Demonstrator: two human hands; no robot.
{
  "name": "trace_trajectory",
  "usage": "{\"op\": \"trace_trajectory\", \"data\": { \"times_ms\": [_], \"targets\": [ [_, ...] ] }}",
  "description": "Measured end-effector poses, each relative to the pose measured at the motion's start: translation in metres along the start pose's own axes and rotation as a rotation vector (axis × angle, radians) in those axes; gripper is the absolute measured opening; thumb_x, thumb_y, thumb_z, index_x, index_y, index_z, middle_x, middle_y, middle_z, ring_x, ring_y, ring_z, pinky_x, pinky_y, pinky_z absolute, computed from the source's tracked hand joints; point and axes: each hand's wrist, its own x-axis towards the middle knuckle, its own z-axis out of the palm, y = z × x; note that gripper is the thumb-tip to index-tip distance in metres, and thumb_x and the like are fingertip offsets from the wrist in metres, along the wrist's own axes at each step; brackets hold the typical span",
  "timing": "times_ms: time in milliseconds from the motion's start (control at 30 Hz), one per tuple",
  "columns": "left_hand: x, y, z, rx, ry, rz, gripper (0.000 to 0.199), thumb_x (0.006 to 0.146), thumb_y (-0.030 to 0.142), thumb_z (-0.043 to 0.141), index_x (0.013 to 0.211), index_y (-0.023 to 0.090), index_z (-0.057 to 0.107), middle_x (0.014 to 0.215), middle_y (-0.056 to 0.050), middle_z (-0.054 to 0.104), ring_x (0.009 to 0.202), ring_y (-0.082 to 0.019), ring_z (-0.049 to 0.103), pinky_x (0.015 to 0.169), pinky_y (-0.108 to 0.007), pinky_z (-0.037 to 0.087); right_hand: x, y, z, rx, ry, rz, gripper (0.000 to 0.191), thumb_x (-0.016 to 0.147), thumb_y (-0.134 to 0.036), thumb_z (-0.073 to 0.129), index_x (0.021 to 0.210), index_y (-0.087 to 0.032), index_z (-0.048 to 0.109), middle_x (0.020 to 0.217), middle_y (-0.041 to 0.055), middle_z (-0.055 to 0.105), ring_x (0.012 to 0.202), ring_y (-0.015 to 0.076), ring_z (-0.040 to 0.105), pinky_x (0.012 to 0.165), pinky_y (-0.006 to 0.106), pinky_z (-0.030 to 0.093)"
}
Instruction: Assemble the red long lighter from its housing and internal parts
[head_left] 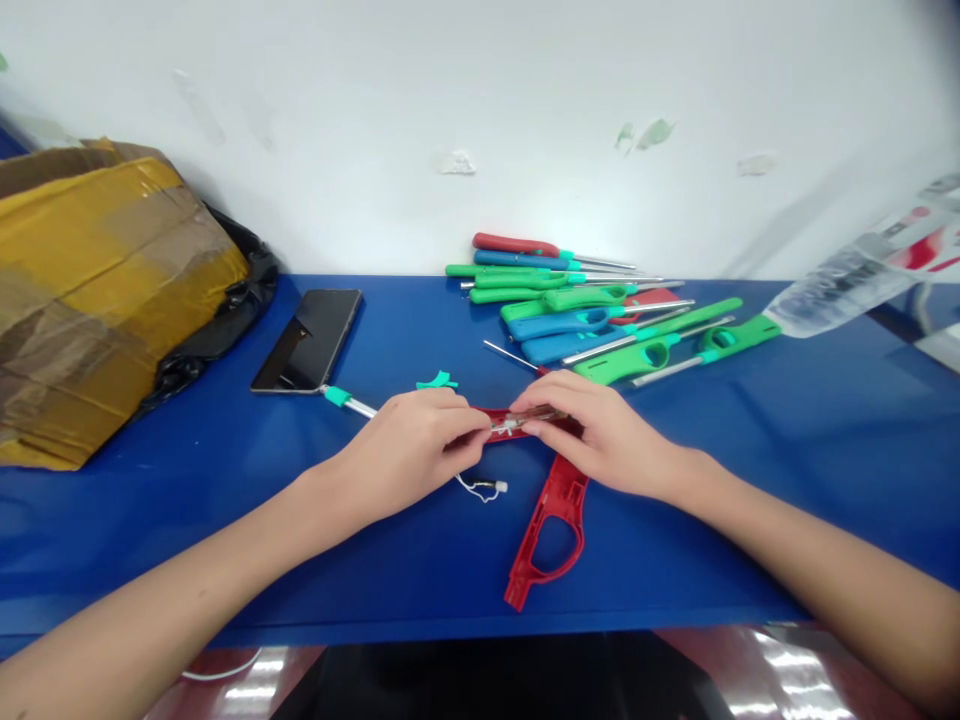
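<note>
Between my hands lies a red lighter casing half (517, 434) with small white and metallic parts (508, 426) in it. My left hand (420, 440) pinches at its left end; the exact part under the fingertips is hidden. My right hand (607, 430) grips the casing's right side, thumb and fingers closed around it and a shiny inner piece. Below my right hand is another red casing half (559, 490) with a trigger loop. A small black and white piece with a white wire (487, 486) rests by my left fingers. A metal tube with a teal end (339, 397) extends behind my left hand.
Several red, blue and green stick lighters (570, 300) are piled along the wall. A teal part (437, 380) lies behind my left hand. A phone (307, 340) and a taped carton (112, 300) are at left. A clear plastic bottle (840, 280) leans in at right.
</note>
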Motion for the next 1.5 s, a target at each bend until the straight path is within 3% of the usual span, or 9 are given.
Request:
{"op": "trace_trajectory", "data": {
  "times_ms": [333, 933, 1100, 1267, 1500],
  "targets": [
    [0.0002, 0.0025, 0.0004, 0.06, 0.036, -0.075, 0.016, 0.085, 0.015, 0.059, 0.087, 0.017, 0.075, 0.065, 0.0, 0.067, 0.058, -0.011, 0.058, 0.056, -0.023, 0.045, 0.0015, -0.0009, -0.0003, -0.01, -0.005, 0.009, 0.016, 0.095, -0.019, 0.053, 0.107, -0.02, 0.064, 0.101, 0.0066, 0.069, 0.093, 0.0194, 0.063, 0.078, 0.031, 0.054],
    [-0.0003, -0.0008, 0.0035, -0.022, 0.007, 0.021, 0.016, 0.086, 0.012, 0.061, 0.085, 0.018, 0.076, 0.065, 0.0, 0.065, 0.06, -0.011, 0.058, 0.06, -0.023, 0.047, 0.0018, -0.0008, 0.0011, 0.031, 0.024, -0.013, 0.013, 0.095, -0.02, 0.056, 0.104, -0.02, 0.066, 0.1, 0.0041, 0.071, 0.094, 0.0172, 0.063, 0.079, 0.029, 0.054],
    [0.0004, 0.0004, 0.0046, 0.012, -0.004, -0.017, 0.015, 0.086, 0.013, 0.06, 0.082, 0.017, 0.074, 0.065, 0.001, 0.065, 0.06, -0.011, 0.058, 0.061, -0.023, 0.047, 0.0011, -0.0009, 0.0026, 0.058, 0.039, 0.017, 0.013, 0.094, -0.022, 0.059, 0.103, -0.019, 0.067, 0.099, 0.005, 0.069, 0.09, 0.0159, 0.064, 0.076, 0.027, 0.055],
    [0.0004, 0.001, 0.0058, 0.037, 0.001, -0.065, 0.014, 0.085, 0.016, 0.061, 0.084, 0.019, 0.074, 0.064, 0.002, 0.065, 0.058, -0.011, 0.057, 0.061, -0.024, 0.046, 0.0009, -0.0003, 0.0011, 0.044, 0.035, 0.017, 0.012, 0.092, -0.022, 0.062, 0.102, -0.02, 0.067, 0.099, 0.0032, 0.071, 0.091, 0.0156, 0.064, 0.083, 0.028, 0.053],
    [-0.0002, 0.0016, 0.0056, 0.05, -0.011, -0.073, 0.013, 0.085, 0.017, 0.06, 0.085, 0.018, 0.073, 0.064, 0.002, 0.065, 0.057, -0.011, 0.057, 0.059, -0.024, 0.045, 0.0008, 0.0006, -0.0038, 0.016, 0.004, 0.019, 0.019, 0.086, -0.017, 0.066, 0.104, -0.02, 0.067, 0.097, 0.0024, 0.073, 0.088, 0.0164, 0.065, 0.074, 0.027, 0.053]
  ]
}}
